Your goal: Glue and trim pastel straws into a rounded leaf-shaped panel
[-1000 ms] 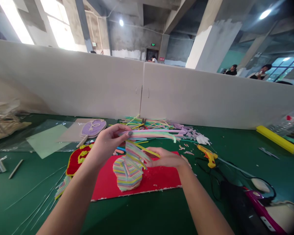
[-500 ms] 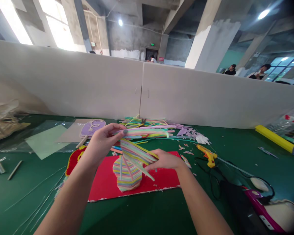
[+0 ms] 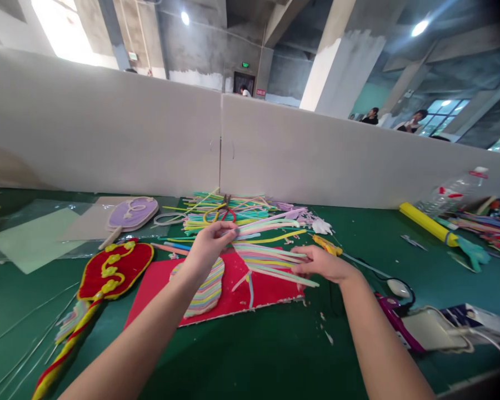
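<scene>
My left hand (image 3: 210,244) pinches a bundle of pastel strips (image 3: 266,223) that stretches to the right above the table. My right hand (image 3: 323,264) grips a second fan of coloured strips (image 3: 270,261) low over the red board (image 3: 258,289). On that board, partly behind my left wrist, lies a striped pastel shape (image 3: 204,291) built of such strips. Beyond both hands sits a loose pile of coloured strips (image 3: 229,208).
A red fan-shaped piece with yellow trim (image 3: 112,269) and a purple one (image 3: 131,214) lie at left. A yellow glue gun (image 3: 327,244), cables, a yellow tube (image 3: 427,222) and a plastic bottle (image 3: 454,191) lie at right. A white partition (image 3: 316,155) runs behind the table; people sit beyond it.
Both hands dropped and spread apart, the right one carrying its strips rightward down to the red board. The camera turned right, so the glue gun and board shifted left.
</scene>
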`<action>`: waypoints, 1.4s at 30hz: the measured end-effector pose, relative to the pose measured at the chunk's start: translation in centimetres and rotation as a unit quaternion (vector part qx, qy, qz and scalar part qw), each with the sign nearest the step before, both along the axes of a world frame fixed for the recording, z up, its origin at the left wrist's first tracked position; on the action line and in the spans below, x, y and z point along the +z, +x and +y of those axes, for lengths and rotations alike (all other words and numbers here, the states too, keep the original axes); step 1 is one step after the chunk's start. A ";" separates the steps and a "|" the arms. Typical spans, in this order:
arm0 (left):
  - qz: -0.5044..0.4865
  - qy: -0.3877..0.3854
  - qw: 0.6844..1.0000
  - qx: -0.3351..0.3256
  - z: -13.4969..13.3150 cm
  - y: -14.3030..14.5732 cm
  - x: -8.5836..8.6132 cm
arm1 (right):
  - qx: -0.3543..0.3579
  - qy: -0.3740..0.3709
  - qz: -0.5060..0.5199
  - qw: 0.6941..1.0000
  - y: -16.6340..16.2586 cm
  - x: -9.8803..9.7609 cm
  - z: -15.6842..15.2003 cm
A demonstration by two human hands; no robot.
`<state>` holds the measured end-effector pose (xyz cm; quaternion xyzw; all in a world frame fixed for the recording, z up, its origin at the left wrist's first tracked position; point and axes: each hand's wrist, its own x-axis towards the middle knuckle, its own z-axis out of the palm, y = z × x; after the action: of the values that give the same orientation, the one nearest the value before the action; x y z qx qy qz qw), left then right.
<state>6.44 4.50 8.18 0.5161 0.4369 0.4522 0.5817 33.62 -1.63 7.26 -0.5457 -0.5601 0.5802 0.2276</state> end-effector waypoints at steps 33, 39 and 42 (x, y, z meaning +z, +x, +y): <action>0.016 0.084 0.992 -0.090 -0.4 4.0 5.5 | -0.227 0.162 0.003 0.960 -10.2 -5.7 -1.9; 0.045 0.027 0.998 -0.041 1.1 1.9 1.7 | -0.123 0.275 -0.196 0.933 -6.1 -3.6 -3.3; 0.119 0.013 0.992 -0.047 1.9 0.9 -1.4 | -0.058 0.296 -0.320 0.898 -5.6 -3.9 -3.9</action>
<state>7.33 6.35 6.82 0.5933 0.4726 0.3655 0.5394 28.00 -5.52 3.34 -0.6407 -0.7162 0.1674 0.2203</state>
